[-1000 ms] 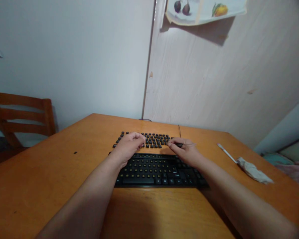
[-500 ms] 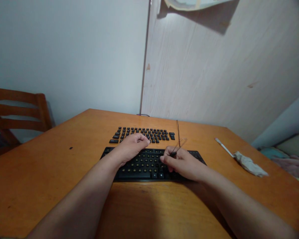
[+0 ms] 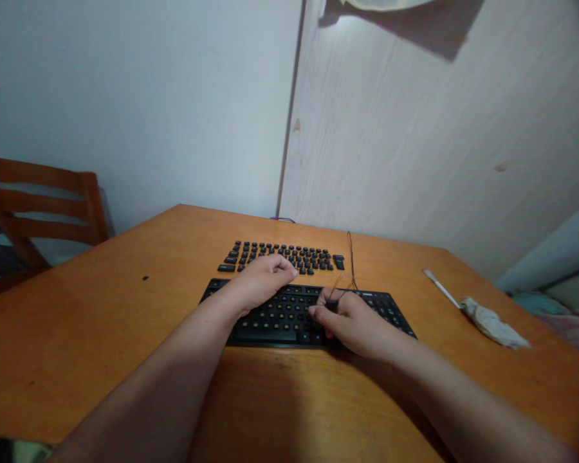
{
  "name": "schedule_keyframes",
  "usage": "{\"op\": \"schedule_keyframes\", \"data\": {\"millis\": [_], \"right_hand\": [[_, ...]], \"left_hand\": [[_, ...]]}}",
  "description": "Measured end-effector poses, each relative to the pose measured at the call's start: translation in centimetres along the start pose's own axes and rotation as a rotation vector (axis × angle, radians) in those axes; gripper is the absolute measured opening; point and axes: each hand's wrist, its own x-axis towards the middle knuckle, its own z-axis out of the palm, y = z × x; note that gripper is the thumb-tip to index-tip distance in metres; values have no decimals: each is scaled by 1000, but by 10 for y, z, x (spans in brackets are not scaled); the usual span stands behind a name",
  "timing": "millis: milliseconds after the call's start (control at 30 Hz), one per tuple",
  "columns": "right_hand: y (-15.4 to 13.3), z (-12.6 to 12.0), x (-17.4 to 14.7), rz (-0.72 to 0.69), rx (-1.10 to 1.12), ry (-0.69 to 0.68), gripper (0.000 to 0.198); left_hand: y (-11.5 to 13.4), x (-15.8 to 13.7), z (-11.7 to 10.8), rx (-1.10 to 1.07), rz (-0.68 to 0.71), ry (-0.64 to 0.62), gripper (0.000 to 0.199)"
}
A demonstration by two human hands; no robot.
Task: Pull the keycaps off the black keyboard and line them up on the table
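A black keyboard [image 3: 270, 335] lies across the table, many of its key positions bare of caps. Behind it, removed black keycaps [image 3: 313, 262] are laid out in rows. My right hand [image 3: 350, 318] is closed around a wire keycap puller [image 3: 332, 303] over the keyboard's right-middle part, its thin wire loops sticking up past the fingers. Over the back edge of the keyboard, my left hand [image 3: 265, 280] has its fingers curled together near the keycap rows. Whatever may be between those fingertips is hidden.
A brush [image 3: 441, 288] with a pale handle and a crumpled cloth [image 3: 492, 323] rest on the right of the wooden table [image 3: 101, 334]. A small dark piece [image 3: 145, 278] lies on the left. A cable [image 3: 351, 257] runs behind the keyboard. A wooden chair [image 3: 48, 206] stands at left.
The view has shifted slightly, so everything sits a little further right. The puller's wire loops have tilted more to the left in my right hand. Both hands keep nearly the same places over the keyboard.
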Motion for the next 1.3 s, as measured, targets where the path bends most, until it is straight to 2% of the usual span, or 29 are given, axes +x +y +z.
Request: {"op": "schedule_keyframes", "data": {"millis": [233, 333, 500, 600, 733, 1000, 1167, 1300], "right_hand": [[1, 5, 0, -30, -168, 40, 20], [3, 8, 1, -56, -170, 80, 15], [5, 9, 3, -54, -10, 78, 12], [8, 7, 4, 28, 107, 69, 15], [10, 5, 4, 125, 138, 88, 16], [10, 4, 4, 154, 201, 123, 16], [10, -1, 7, 205, 356, 201, 20], [9, -1, 8, 130, 372, 278, 24]], "left_hand": [[-1, 0, 1, 16, 4, 9, 29], [0, 0, 1, 13, -5, 0, 29], [1, -2, 2, 19, -5, -25, 29], [0, -3, 1, 36, -12, -64, 29], [-1, -3, 0, 52, -22, -116, 28], [1, -4, -1, 77, -25, -152, 28], [-1, -3, -1, 77, -20, -159, 29], [-2, -3, 3, 59, -5, -142, 29]]}}
